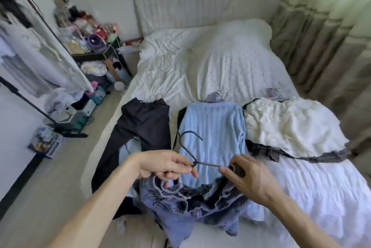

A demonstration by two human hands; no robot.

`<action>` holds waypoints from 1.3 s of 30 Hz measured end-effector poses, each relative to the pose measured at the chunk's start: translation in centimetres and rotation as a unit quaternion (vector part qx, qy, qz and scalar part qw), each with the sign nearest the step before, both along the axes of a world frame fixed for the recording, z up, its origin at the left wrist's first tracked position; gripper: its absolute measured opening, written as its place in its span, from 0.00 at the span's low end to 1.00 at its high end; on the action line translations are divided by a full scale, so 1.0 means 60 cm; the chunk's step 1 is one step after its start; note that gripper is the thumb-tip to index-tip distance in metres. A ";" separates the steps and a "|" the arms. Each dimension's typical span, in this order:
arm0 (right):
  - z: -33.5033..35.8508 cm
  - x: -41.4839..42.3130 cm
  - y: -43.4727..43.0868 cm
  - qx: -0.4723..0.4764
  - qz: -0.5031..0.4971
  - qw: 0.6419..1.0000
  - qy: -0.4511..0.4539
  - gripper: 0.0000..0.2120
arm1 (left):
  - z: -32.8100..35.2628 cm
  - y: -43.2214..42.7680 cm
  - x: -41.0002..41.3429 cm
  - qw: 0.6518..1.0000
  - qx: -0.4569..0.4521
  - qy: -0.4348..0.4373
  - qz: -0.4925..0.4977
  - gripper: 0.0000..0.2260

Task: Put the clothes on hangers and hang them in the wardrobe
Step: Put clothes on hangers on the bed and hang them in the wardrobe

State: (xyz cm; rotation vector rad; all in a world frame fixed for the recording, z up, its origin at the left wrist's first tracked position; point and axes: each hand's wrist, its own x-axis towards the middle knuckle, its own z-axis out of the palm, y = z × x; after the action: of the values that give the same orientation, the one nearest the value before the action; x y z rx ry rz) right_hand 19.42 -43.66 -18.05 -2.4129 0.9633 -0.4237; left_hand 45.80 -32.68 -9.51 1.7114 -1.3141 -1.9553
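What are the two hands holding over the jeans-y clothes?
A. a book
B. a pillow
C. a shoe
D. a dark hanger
D: the left hand pinches the dark hanger just below its hook, and the right hand grips the end of its arm, above the denim garment.
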 end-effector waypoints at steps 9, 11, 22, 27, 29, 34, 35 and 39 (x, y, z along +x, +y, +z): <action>0.049 0.321 0.071 0.041 0.069 0.996 -0.035 0.30 | 0.066 0.105 0.304 0.998 -0.016 -0.049 0.042 0.11; 0.066 0.388 0.089 0.039 0.076 0.995 -0.047 0.28 | 0.079 0.132 0.368 0.997 -0.017 -0.049 0.051 0.12; 0.172 0.660 0.088 0.061 0.041 0.994 -0.085 0.30 | 0.196 0.153 0.596 0.965 -0.134 -0.194 0.117 0.09; 0.238 0.738 0.014 0.018 -0.008 0.995 -0.094 0.31 | 0.249 0.073 0.647 0.894 -0.248 -0.342 0.147 0.08; 0.263 0.764 -0.024 0.002 -0.027 0.994 -0.103 0.30 | 0.262 0.031 0.664 0.854 -0.293 -0.397 0.167 0.06; 0.262 0.824 -0.120 -0.017 -0.052 0.990 -0.129 0.27 | 0.222 -0.076 0.701 0.763 -0.358 -0.495 0.210 0.09; 0.242 0.832 -0.138 -0.007 -0.039 0.992 -0.119 0.26 | 0.191 -0.092 0.711 0.765 -0.352 -0.498 0.205 0.10; 0.117 0.846 -0.186 0.045 -0.007 0.999 -0.031 0.21 | 0.041 -0.136 0.751 0.810 -0.291 -0.478 0.175 0.11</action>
State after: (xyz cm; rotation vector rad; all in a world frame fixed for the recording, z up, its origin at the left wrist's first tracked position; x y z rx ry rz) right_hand 70.19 -54.85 -11.04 -2.3013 0.9512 -0.4483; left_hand 90.85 -40.82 -7.04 2.3841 -1.4525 -0.3150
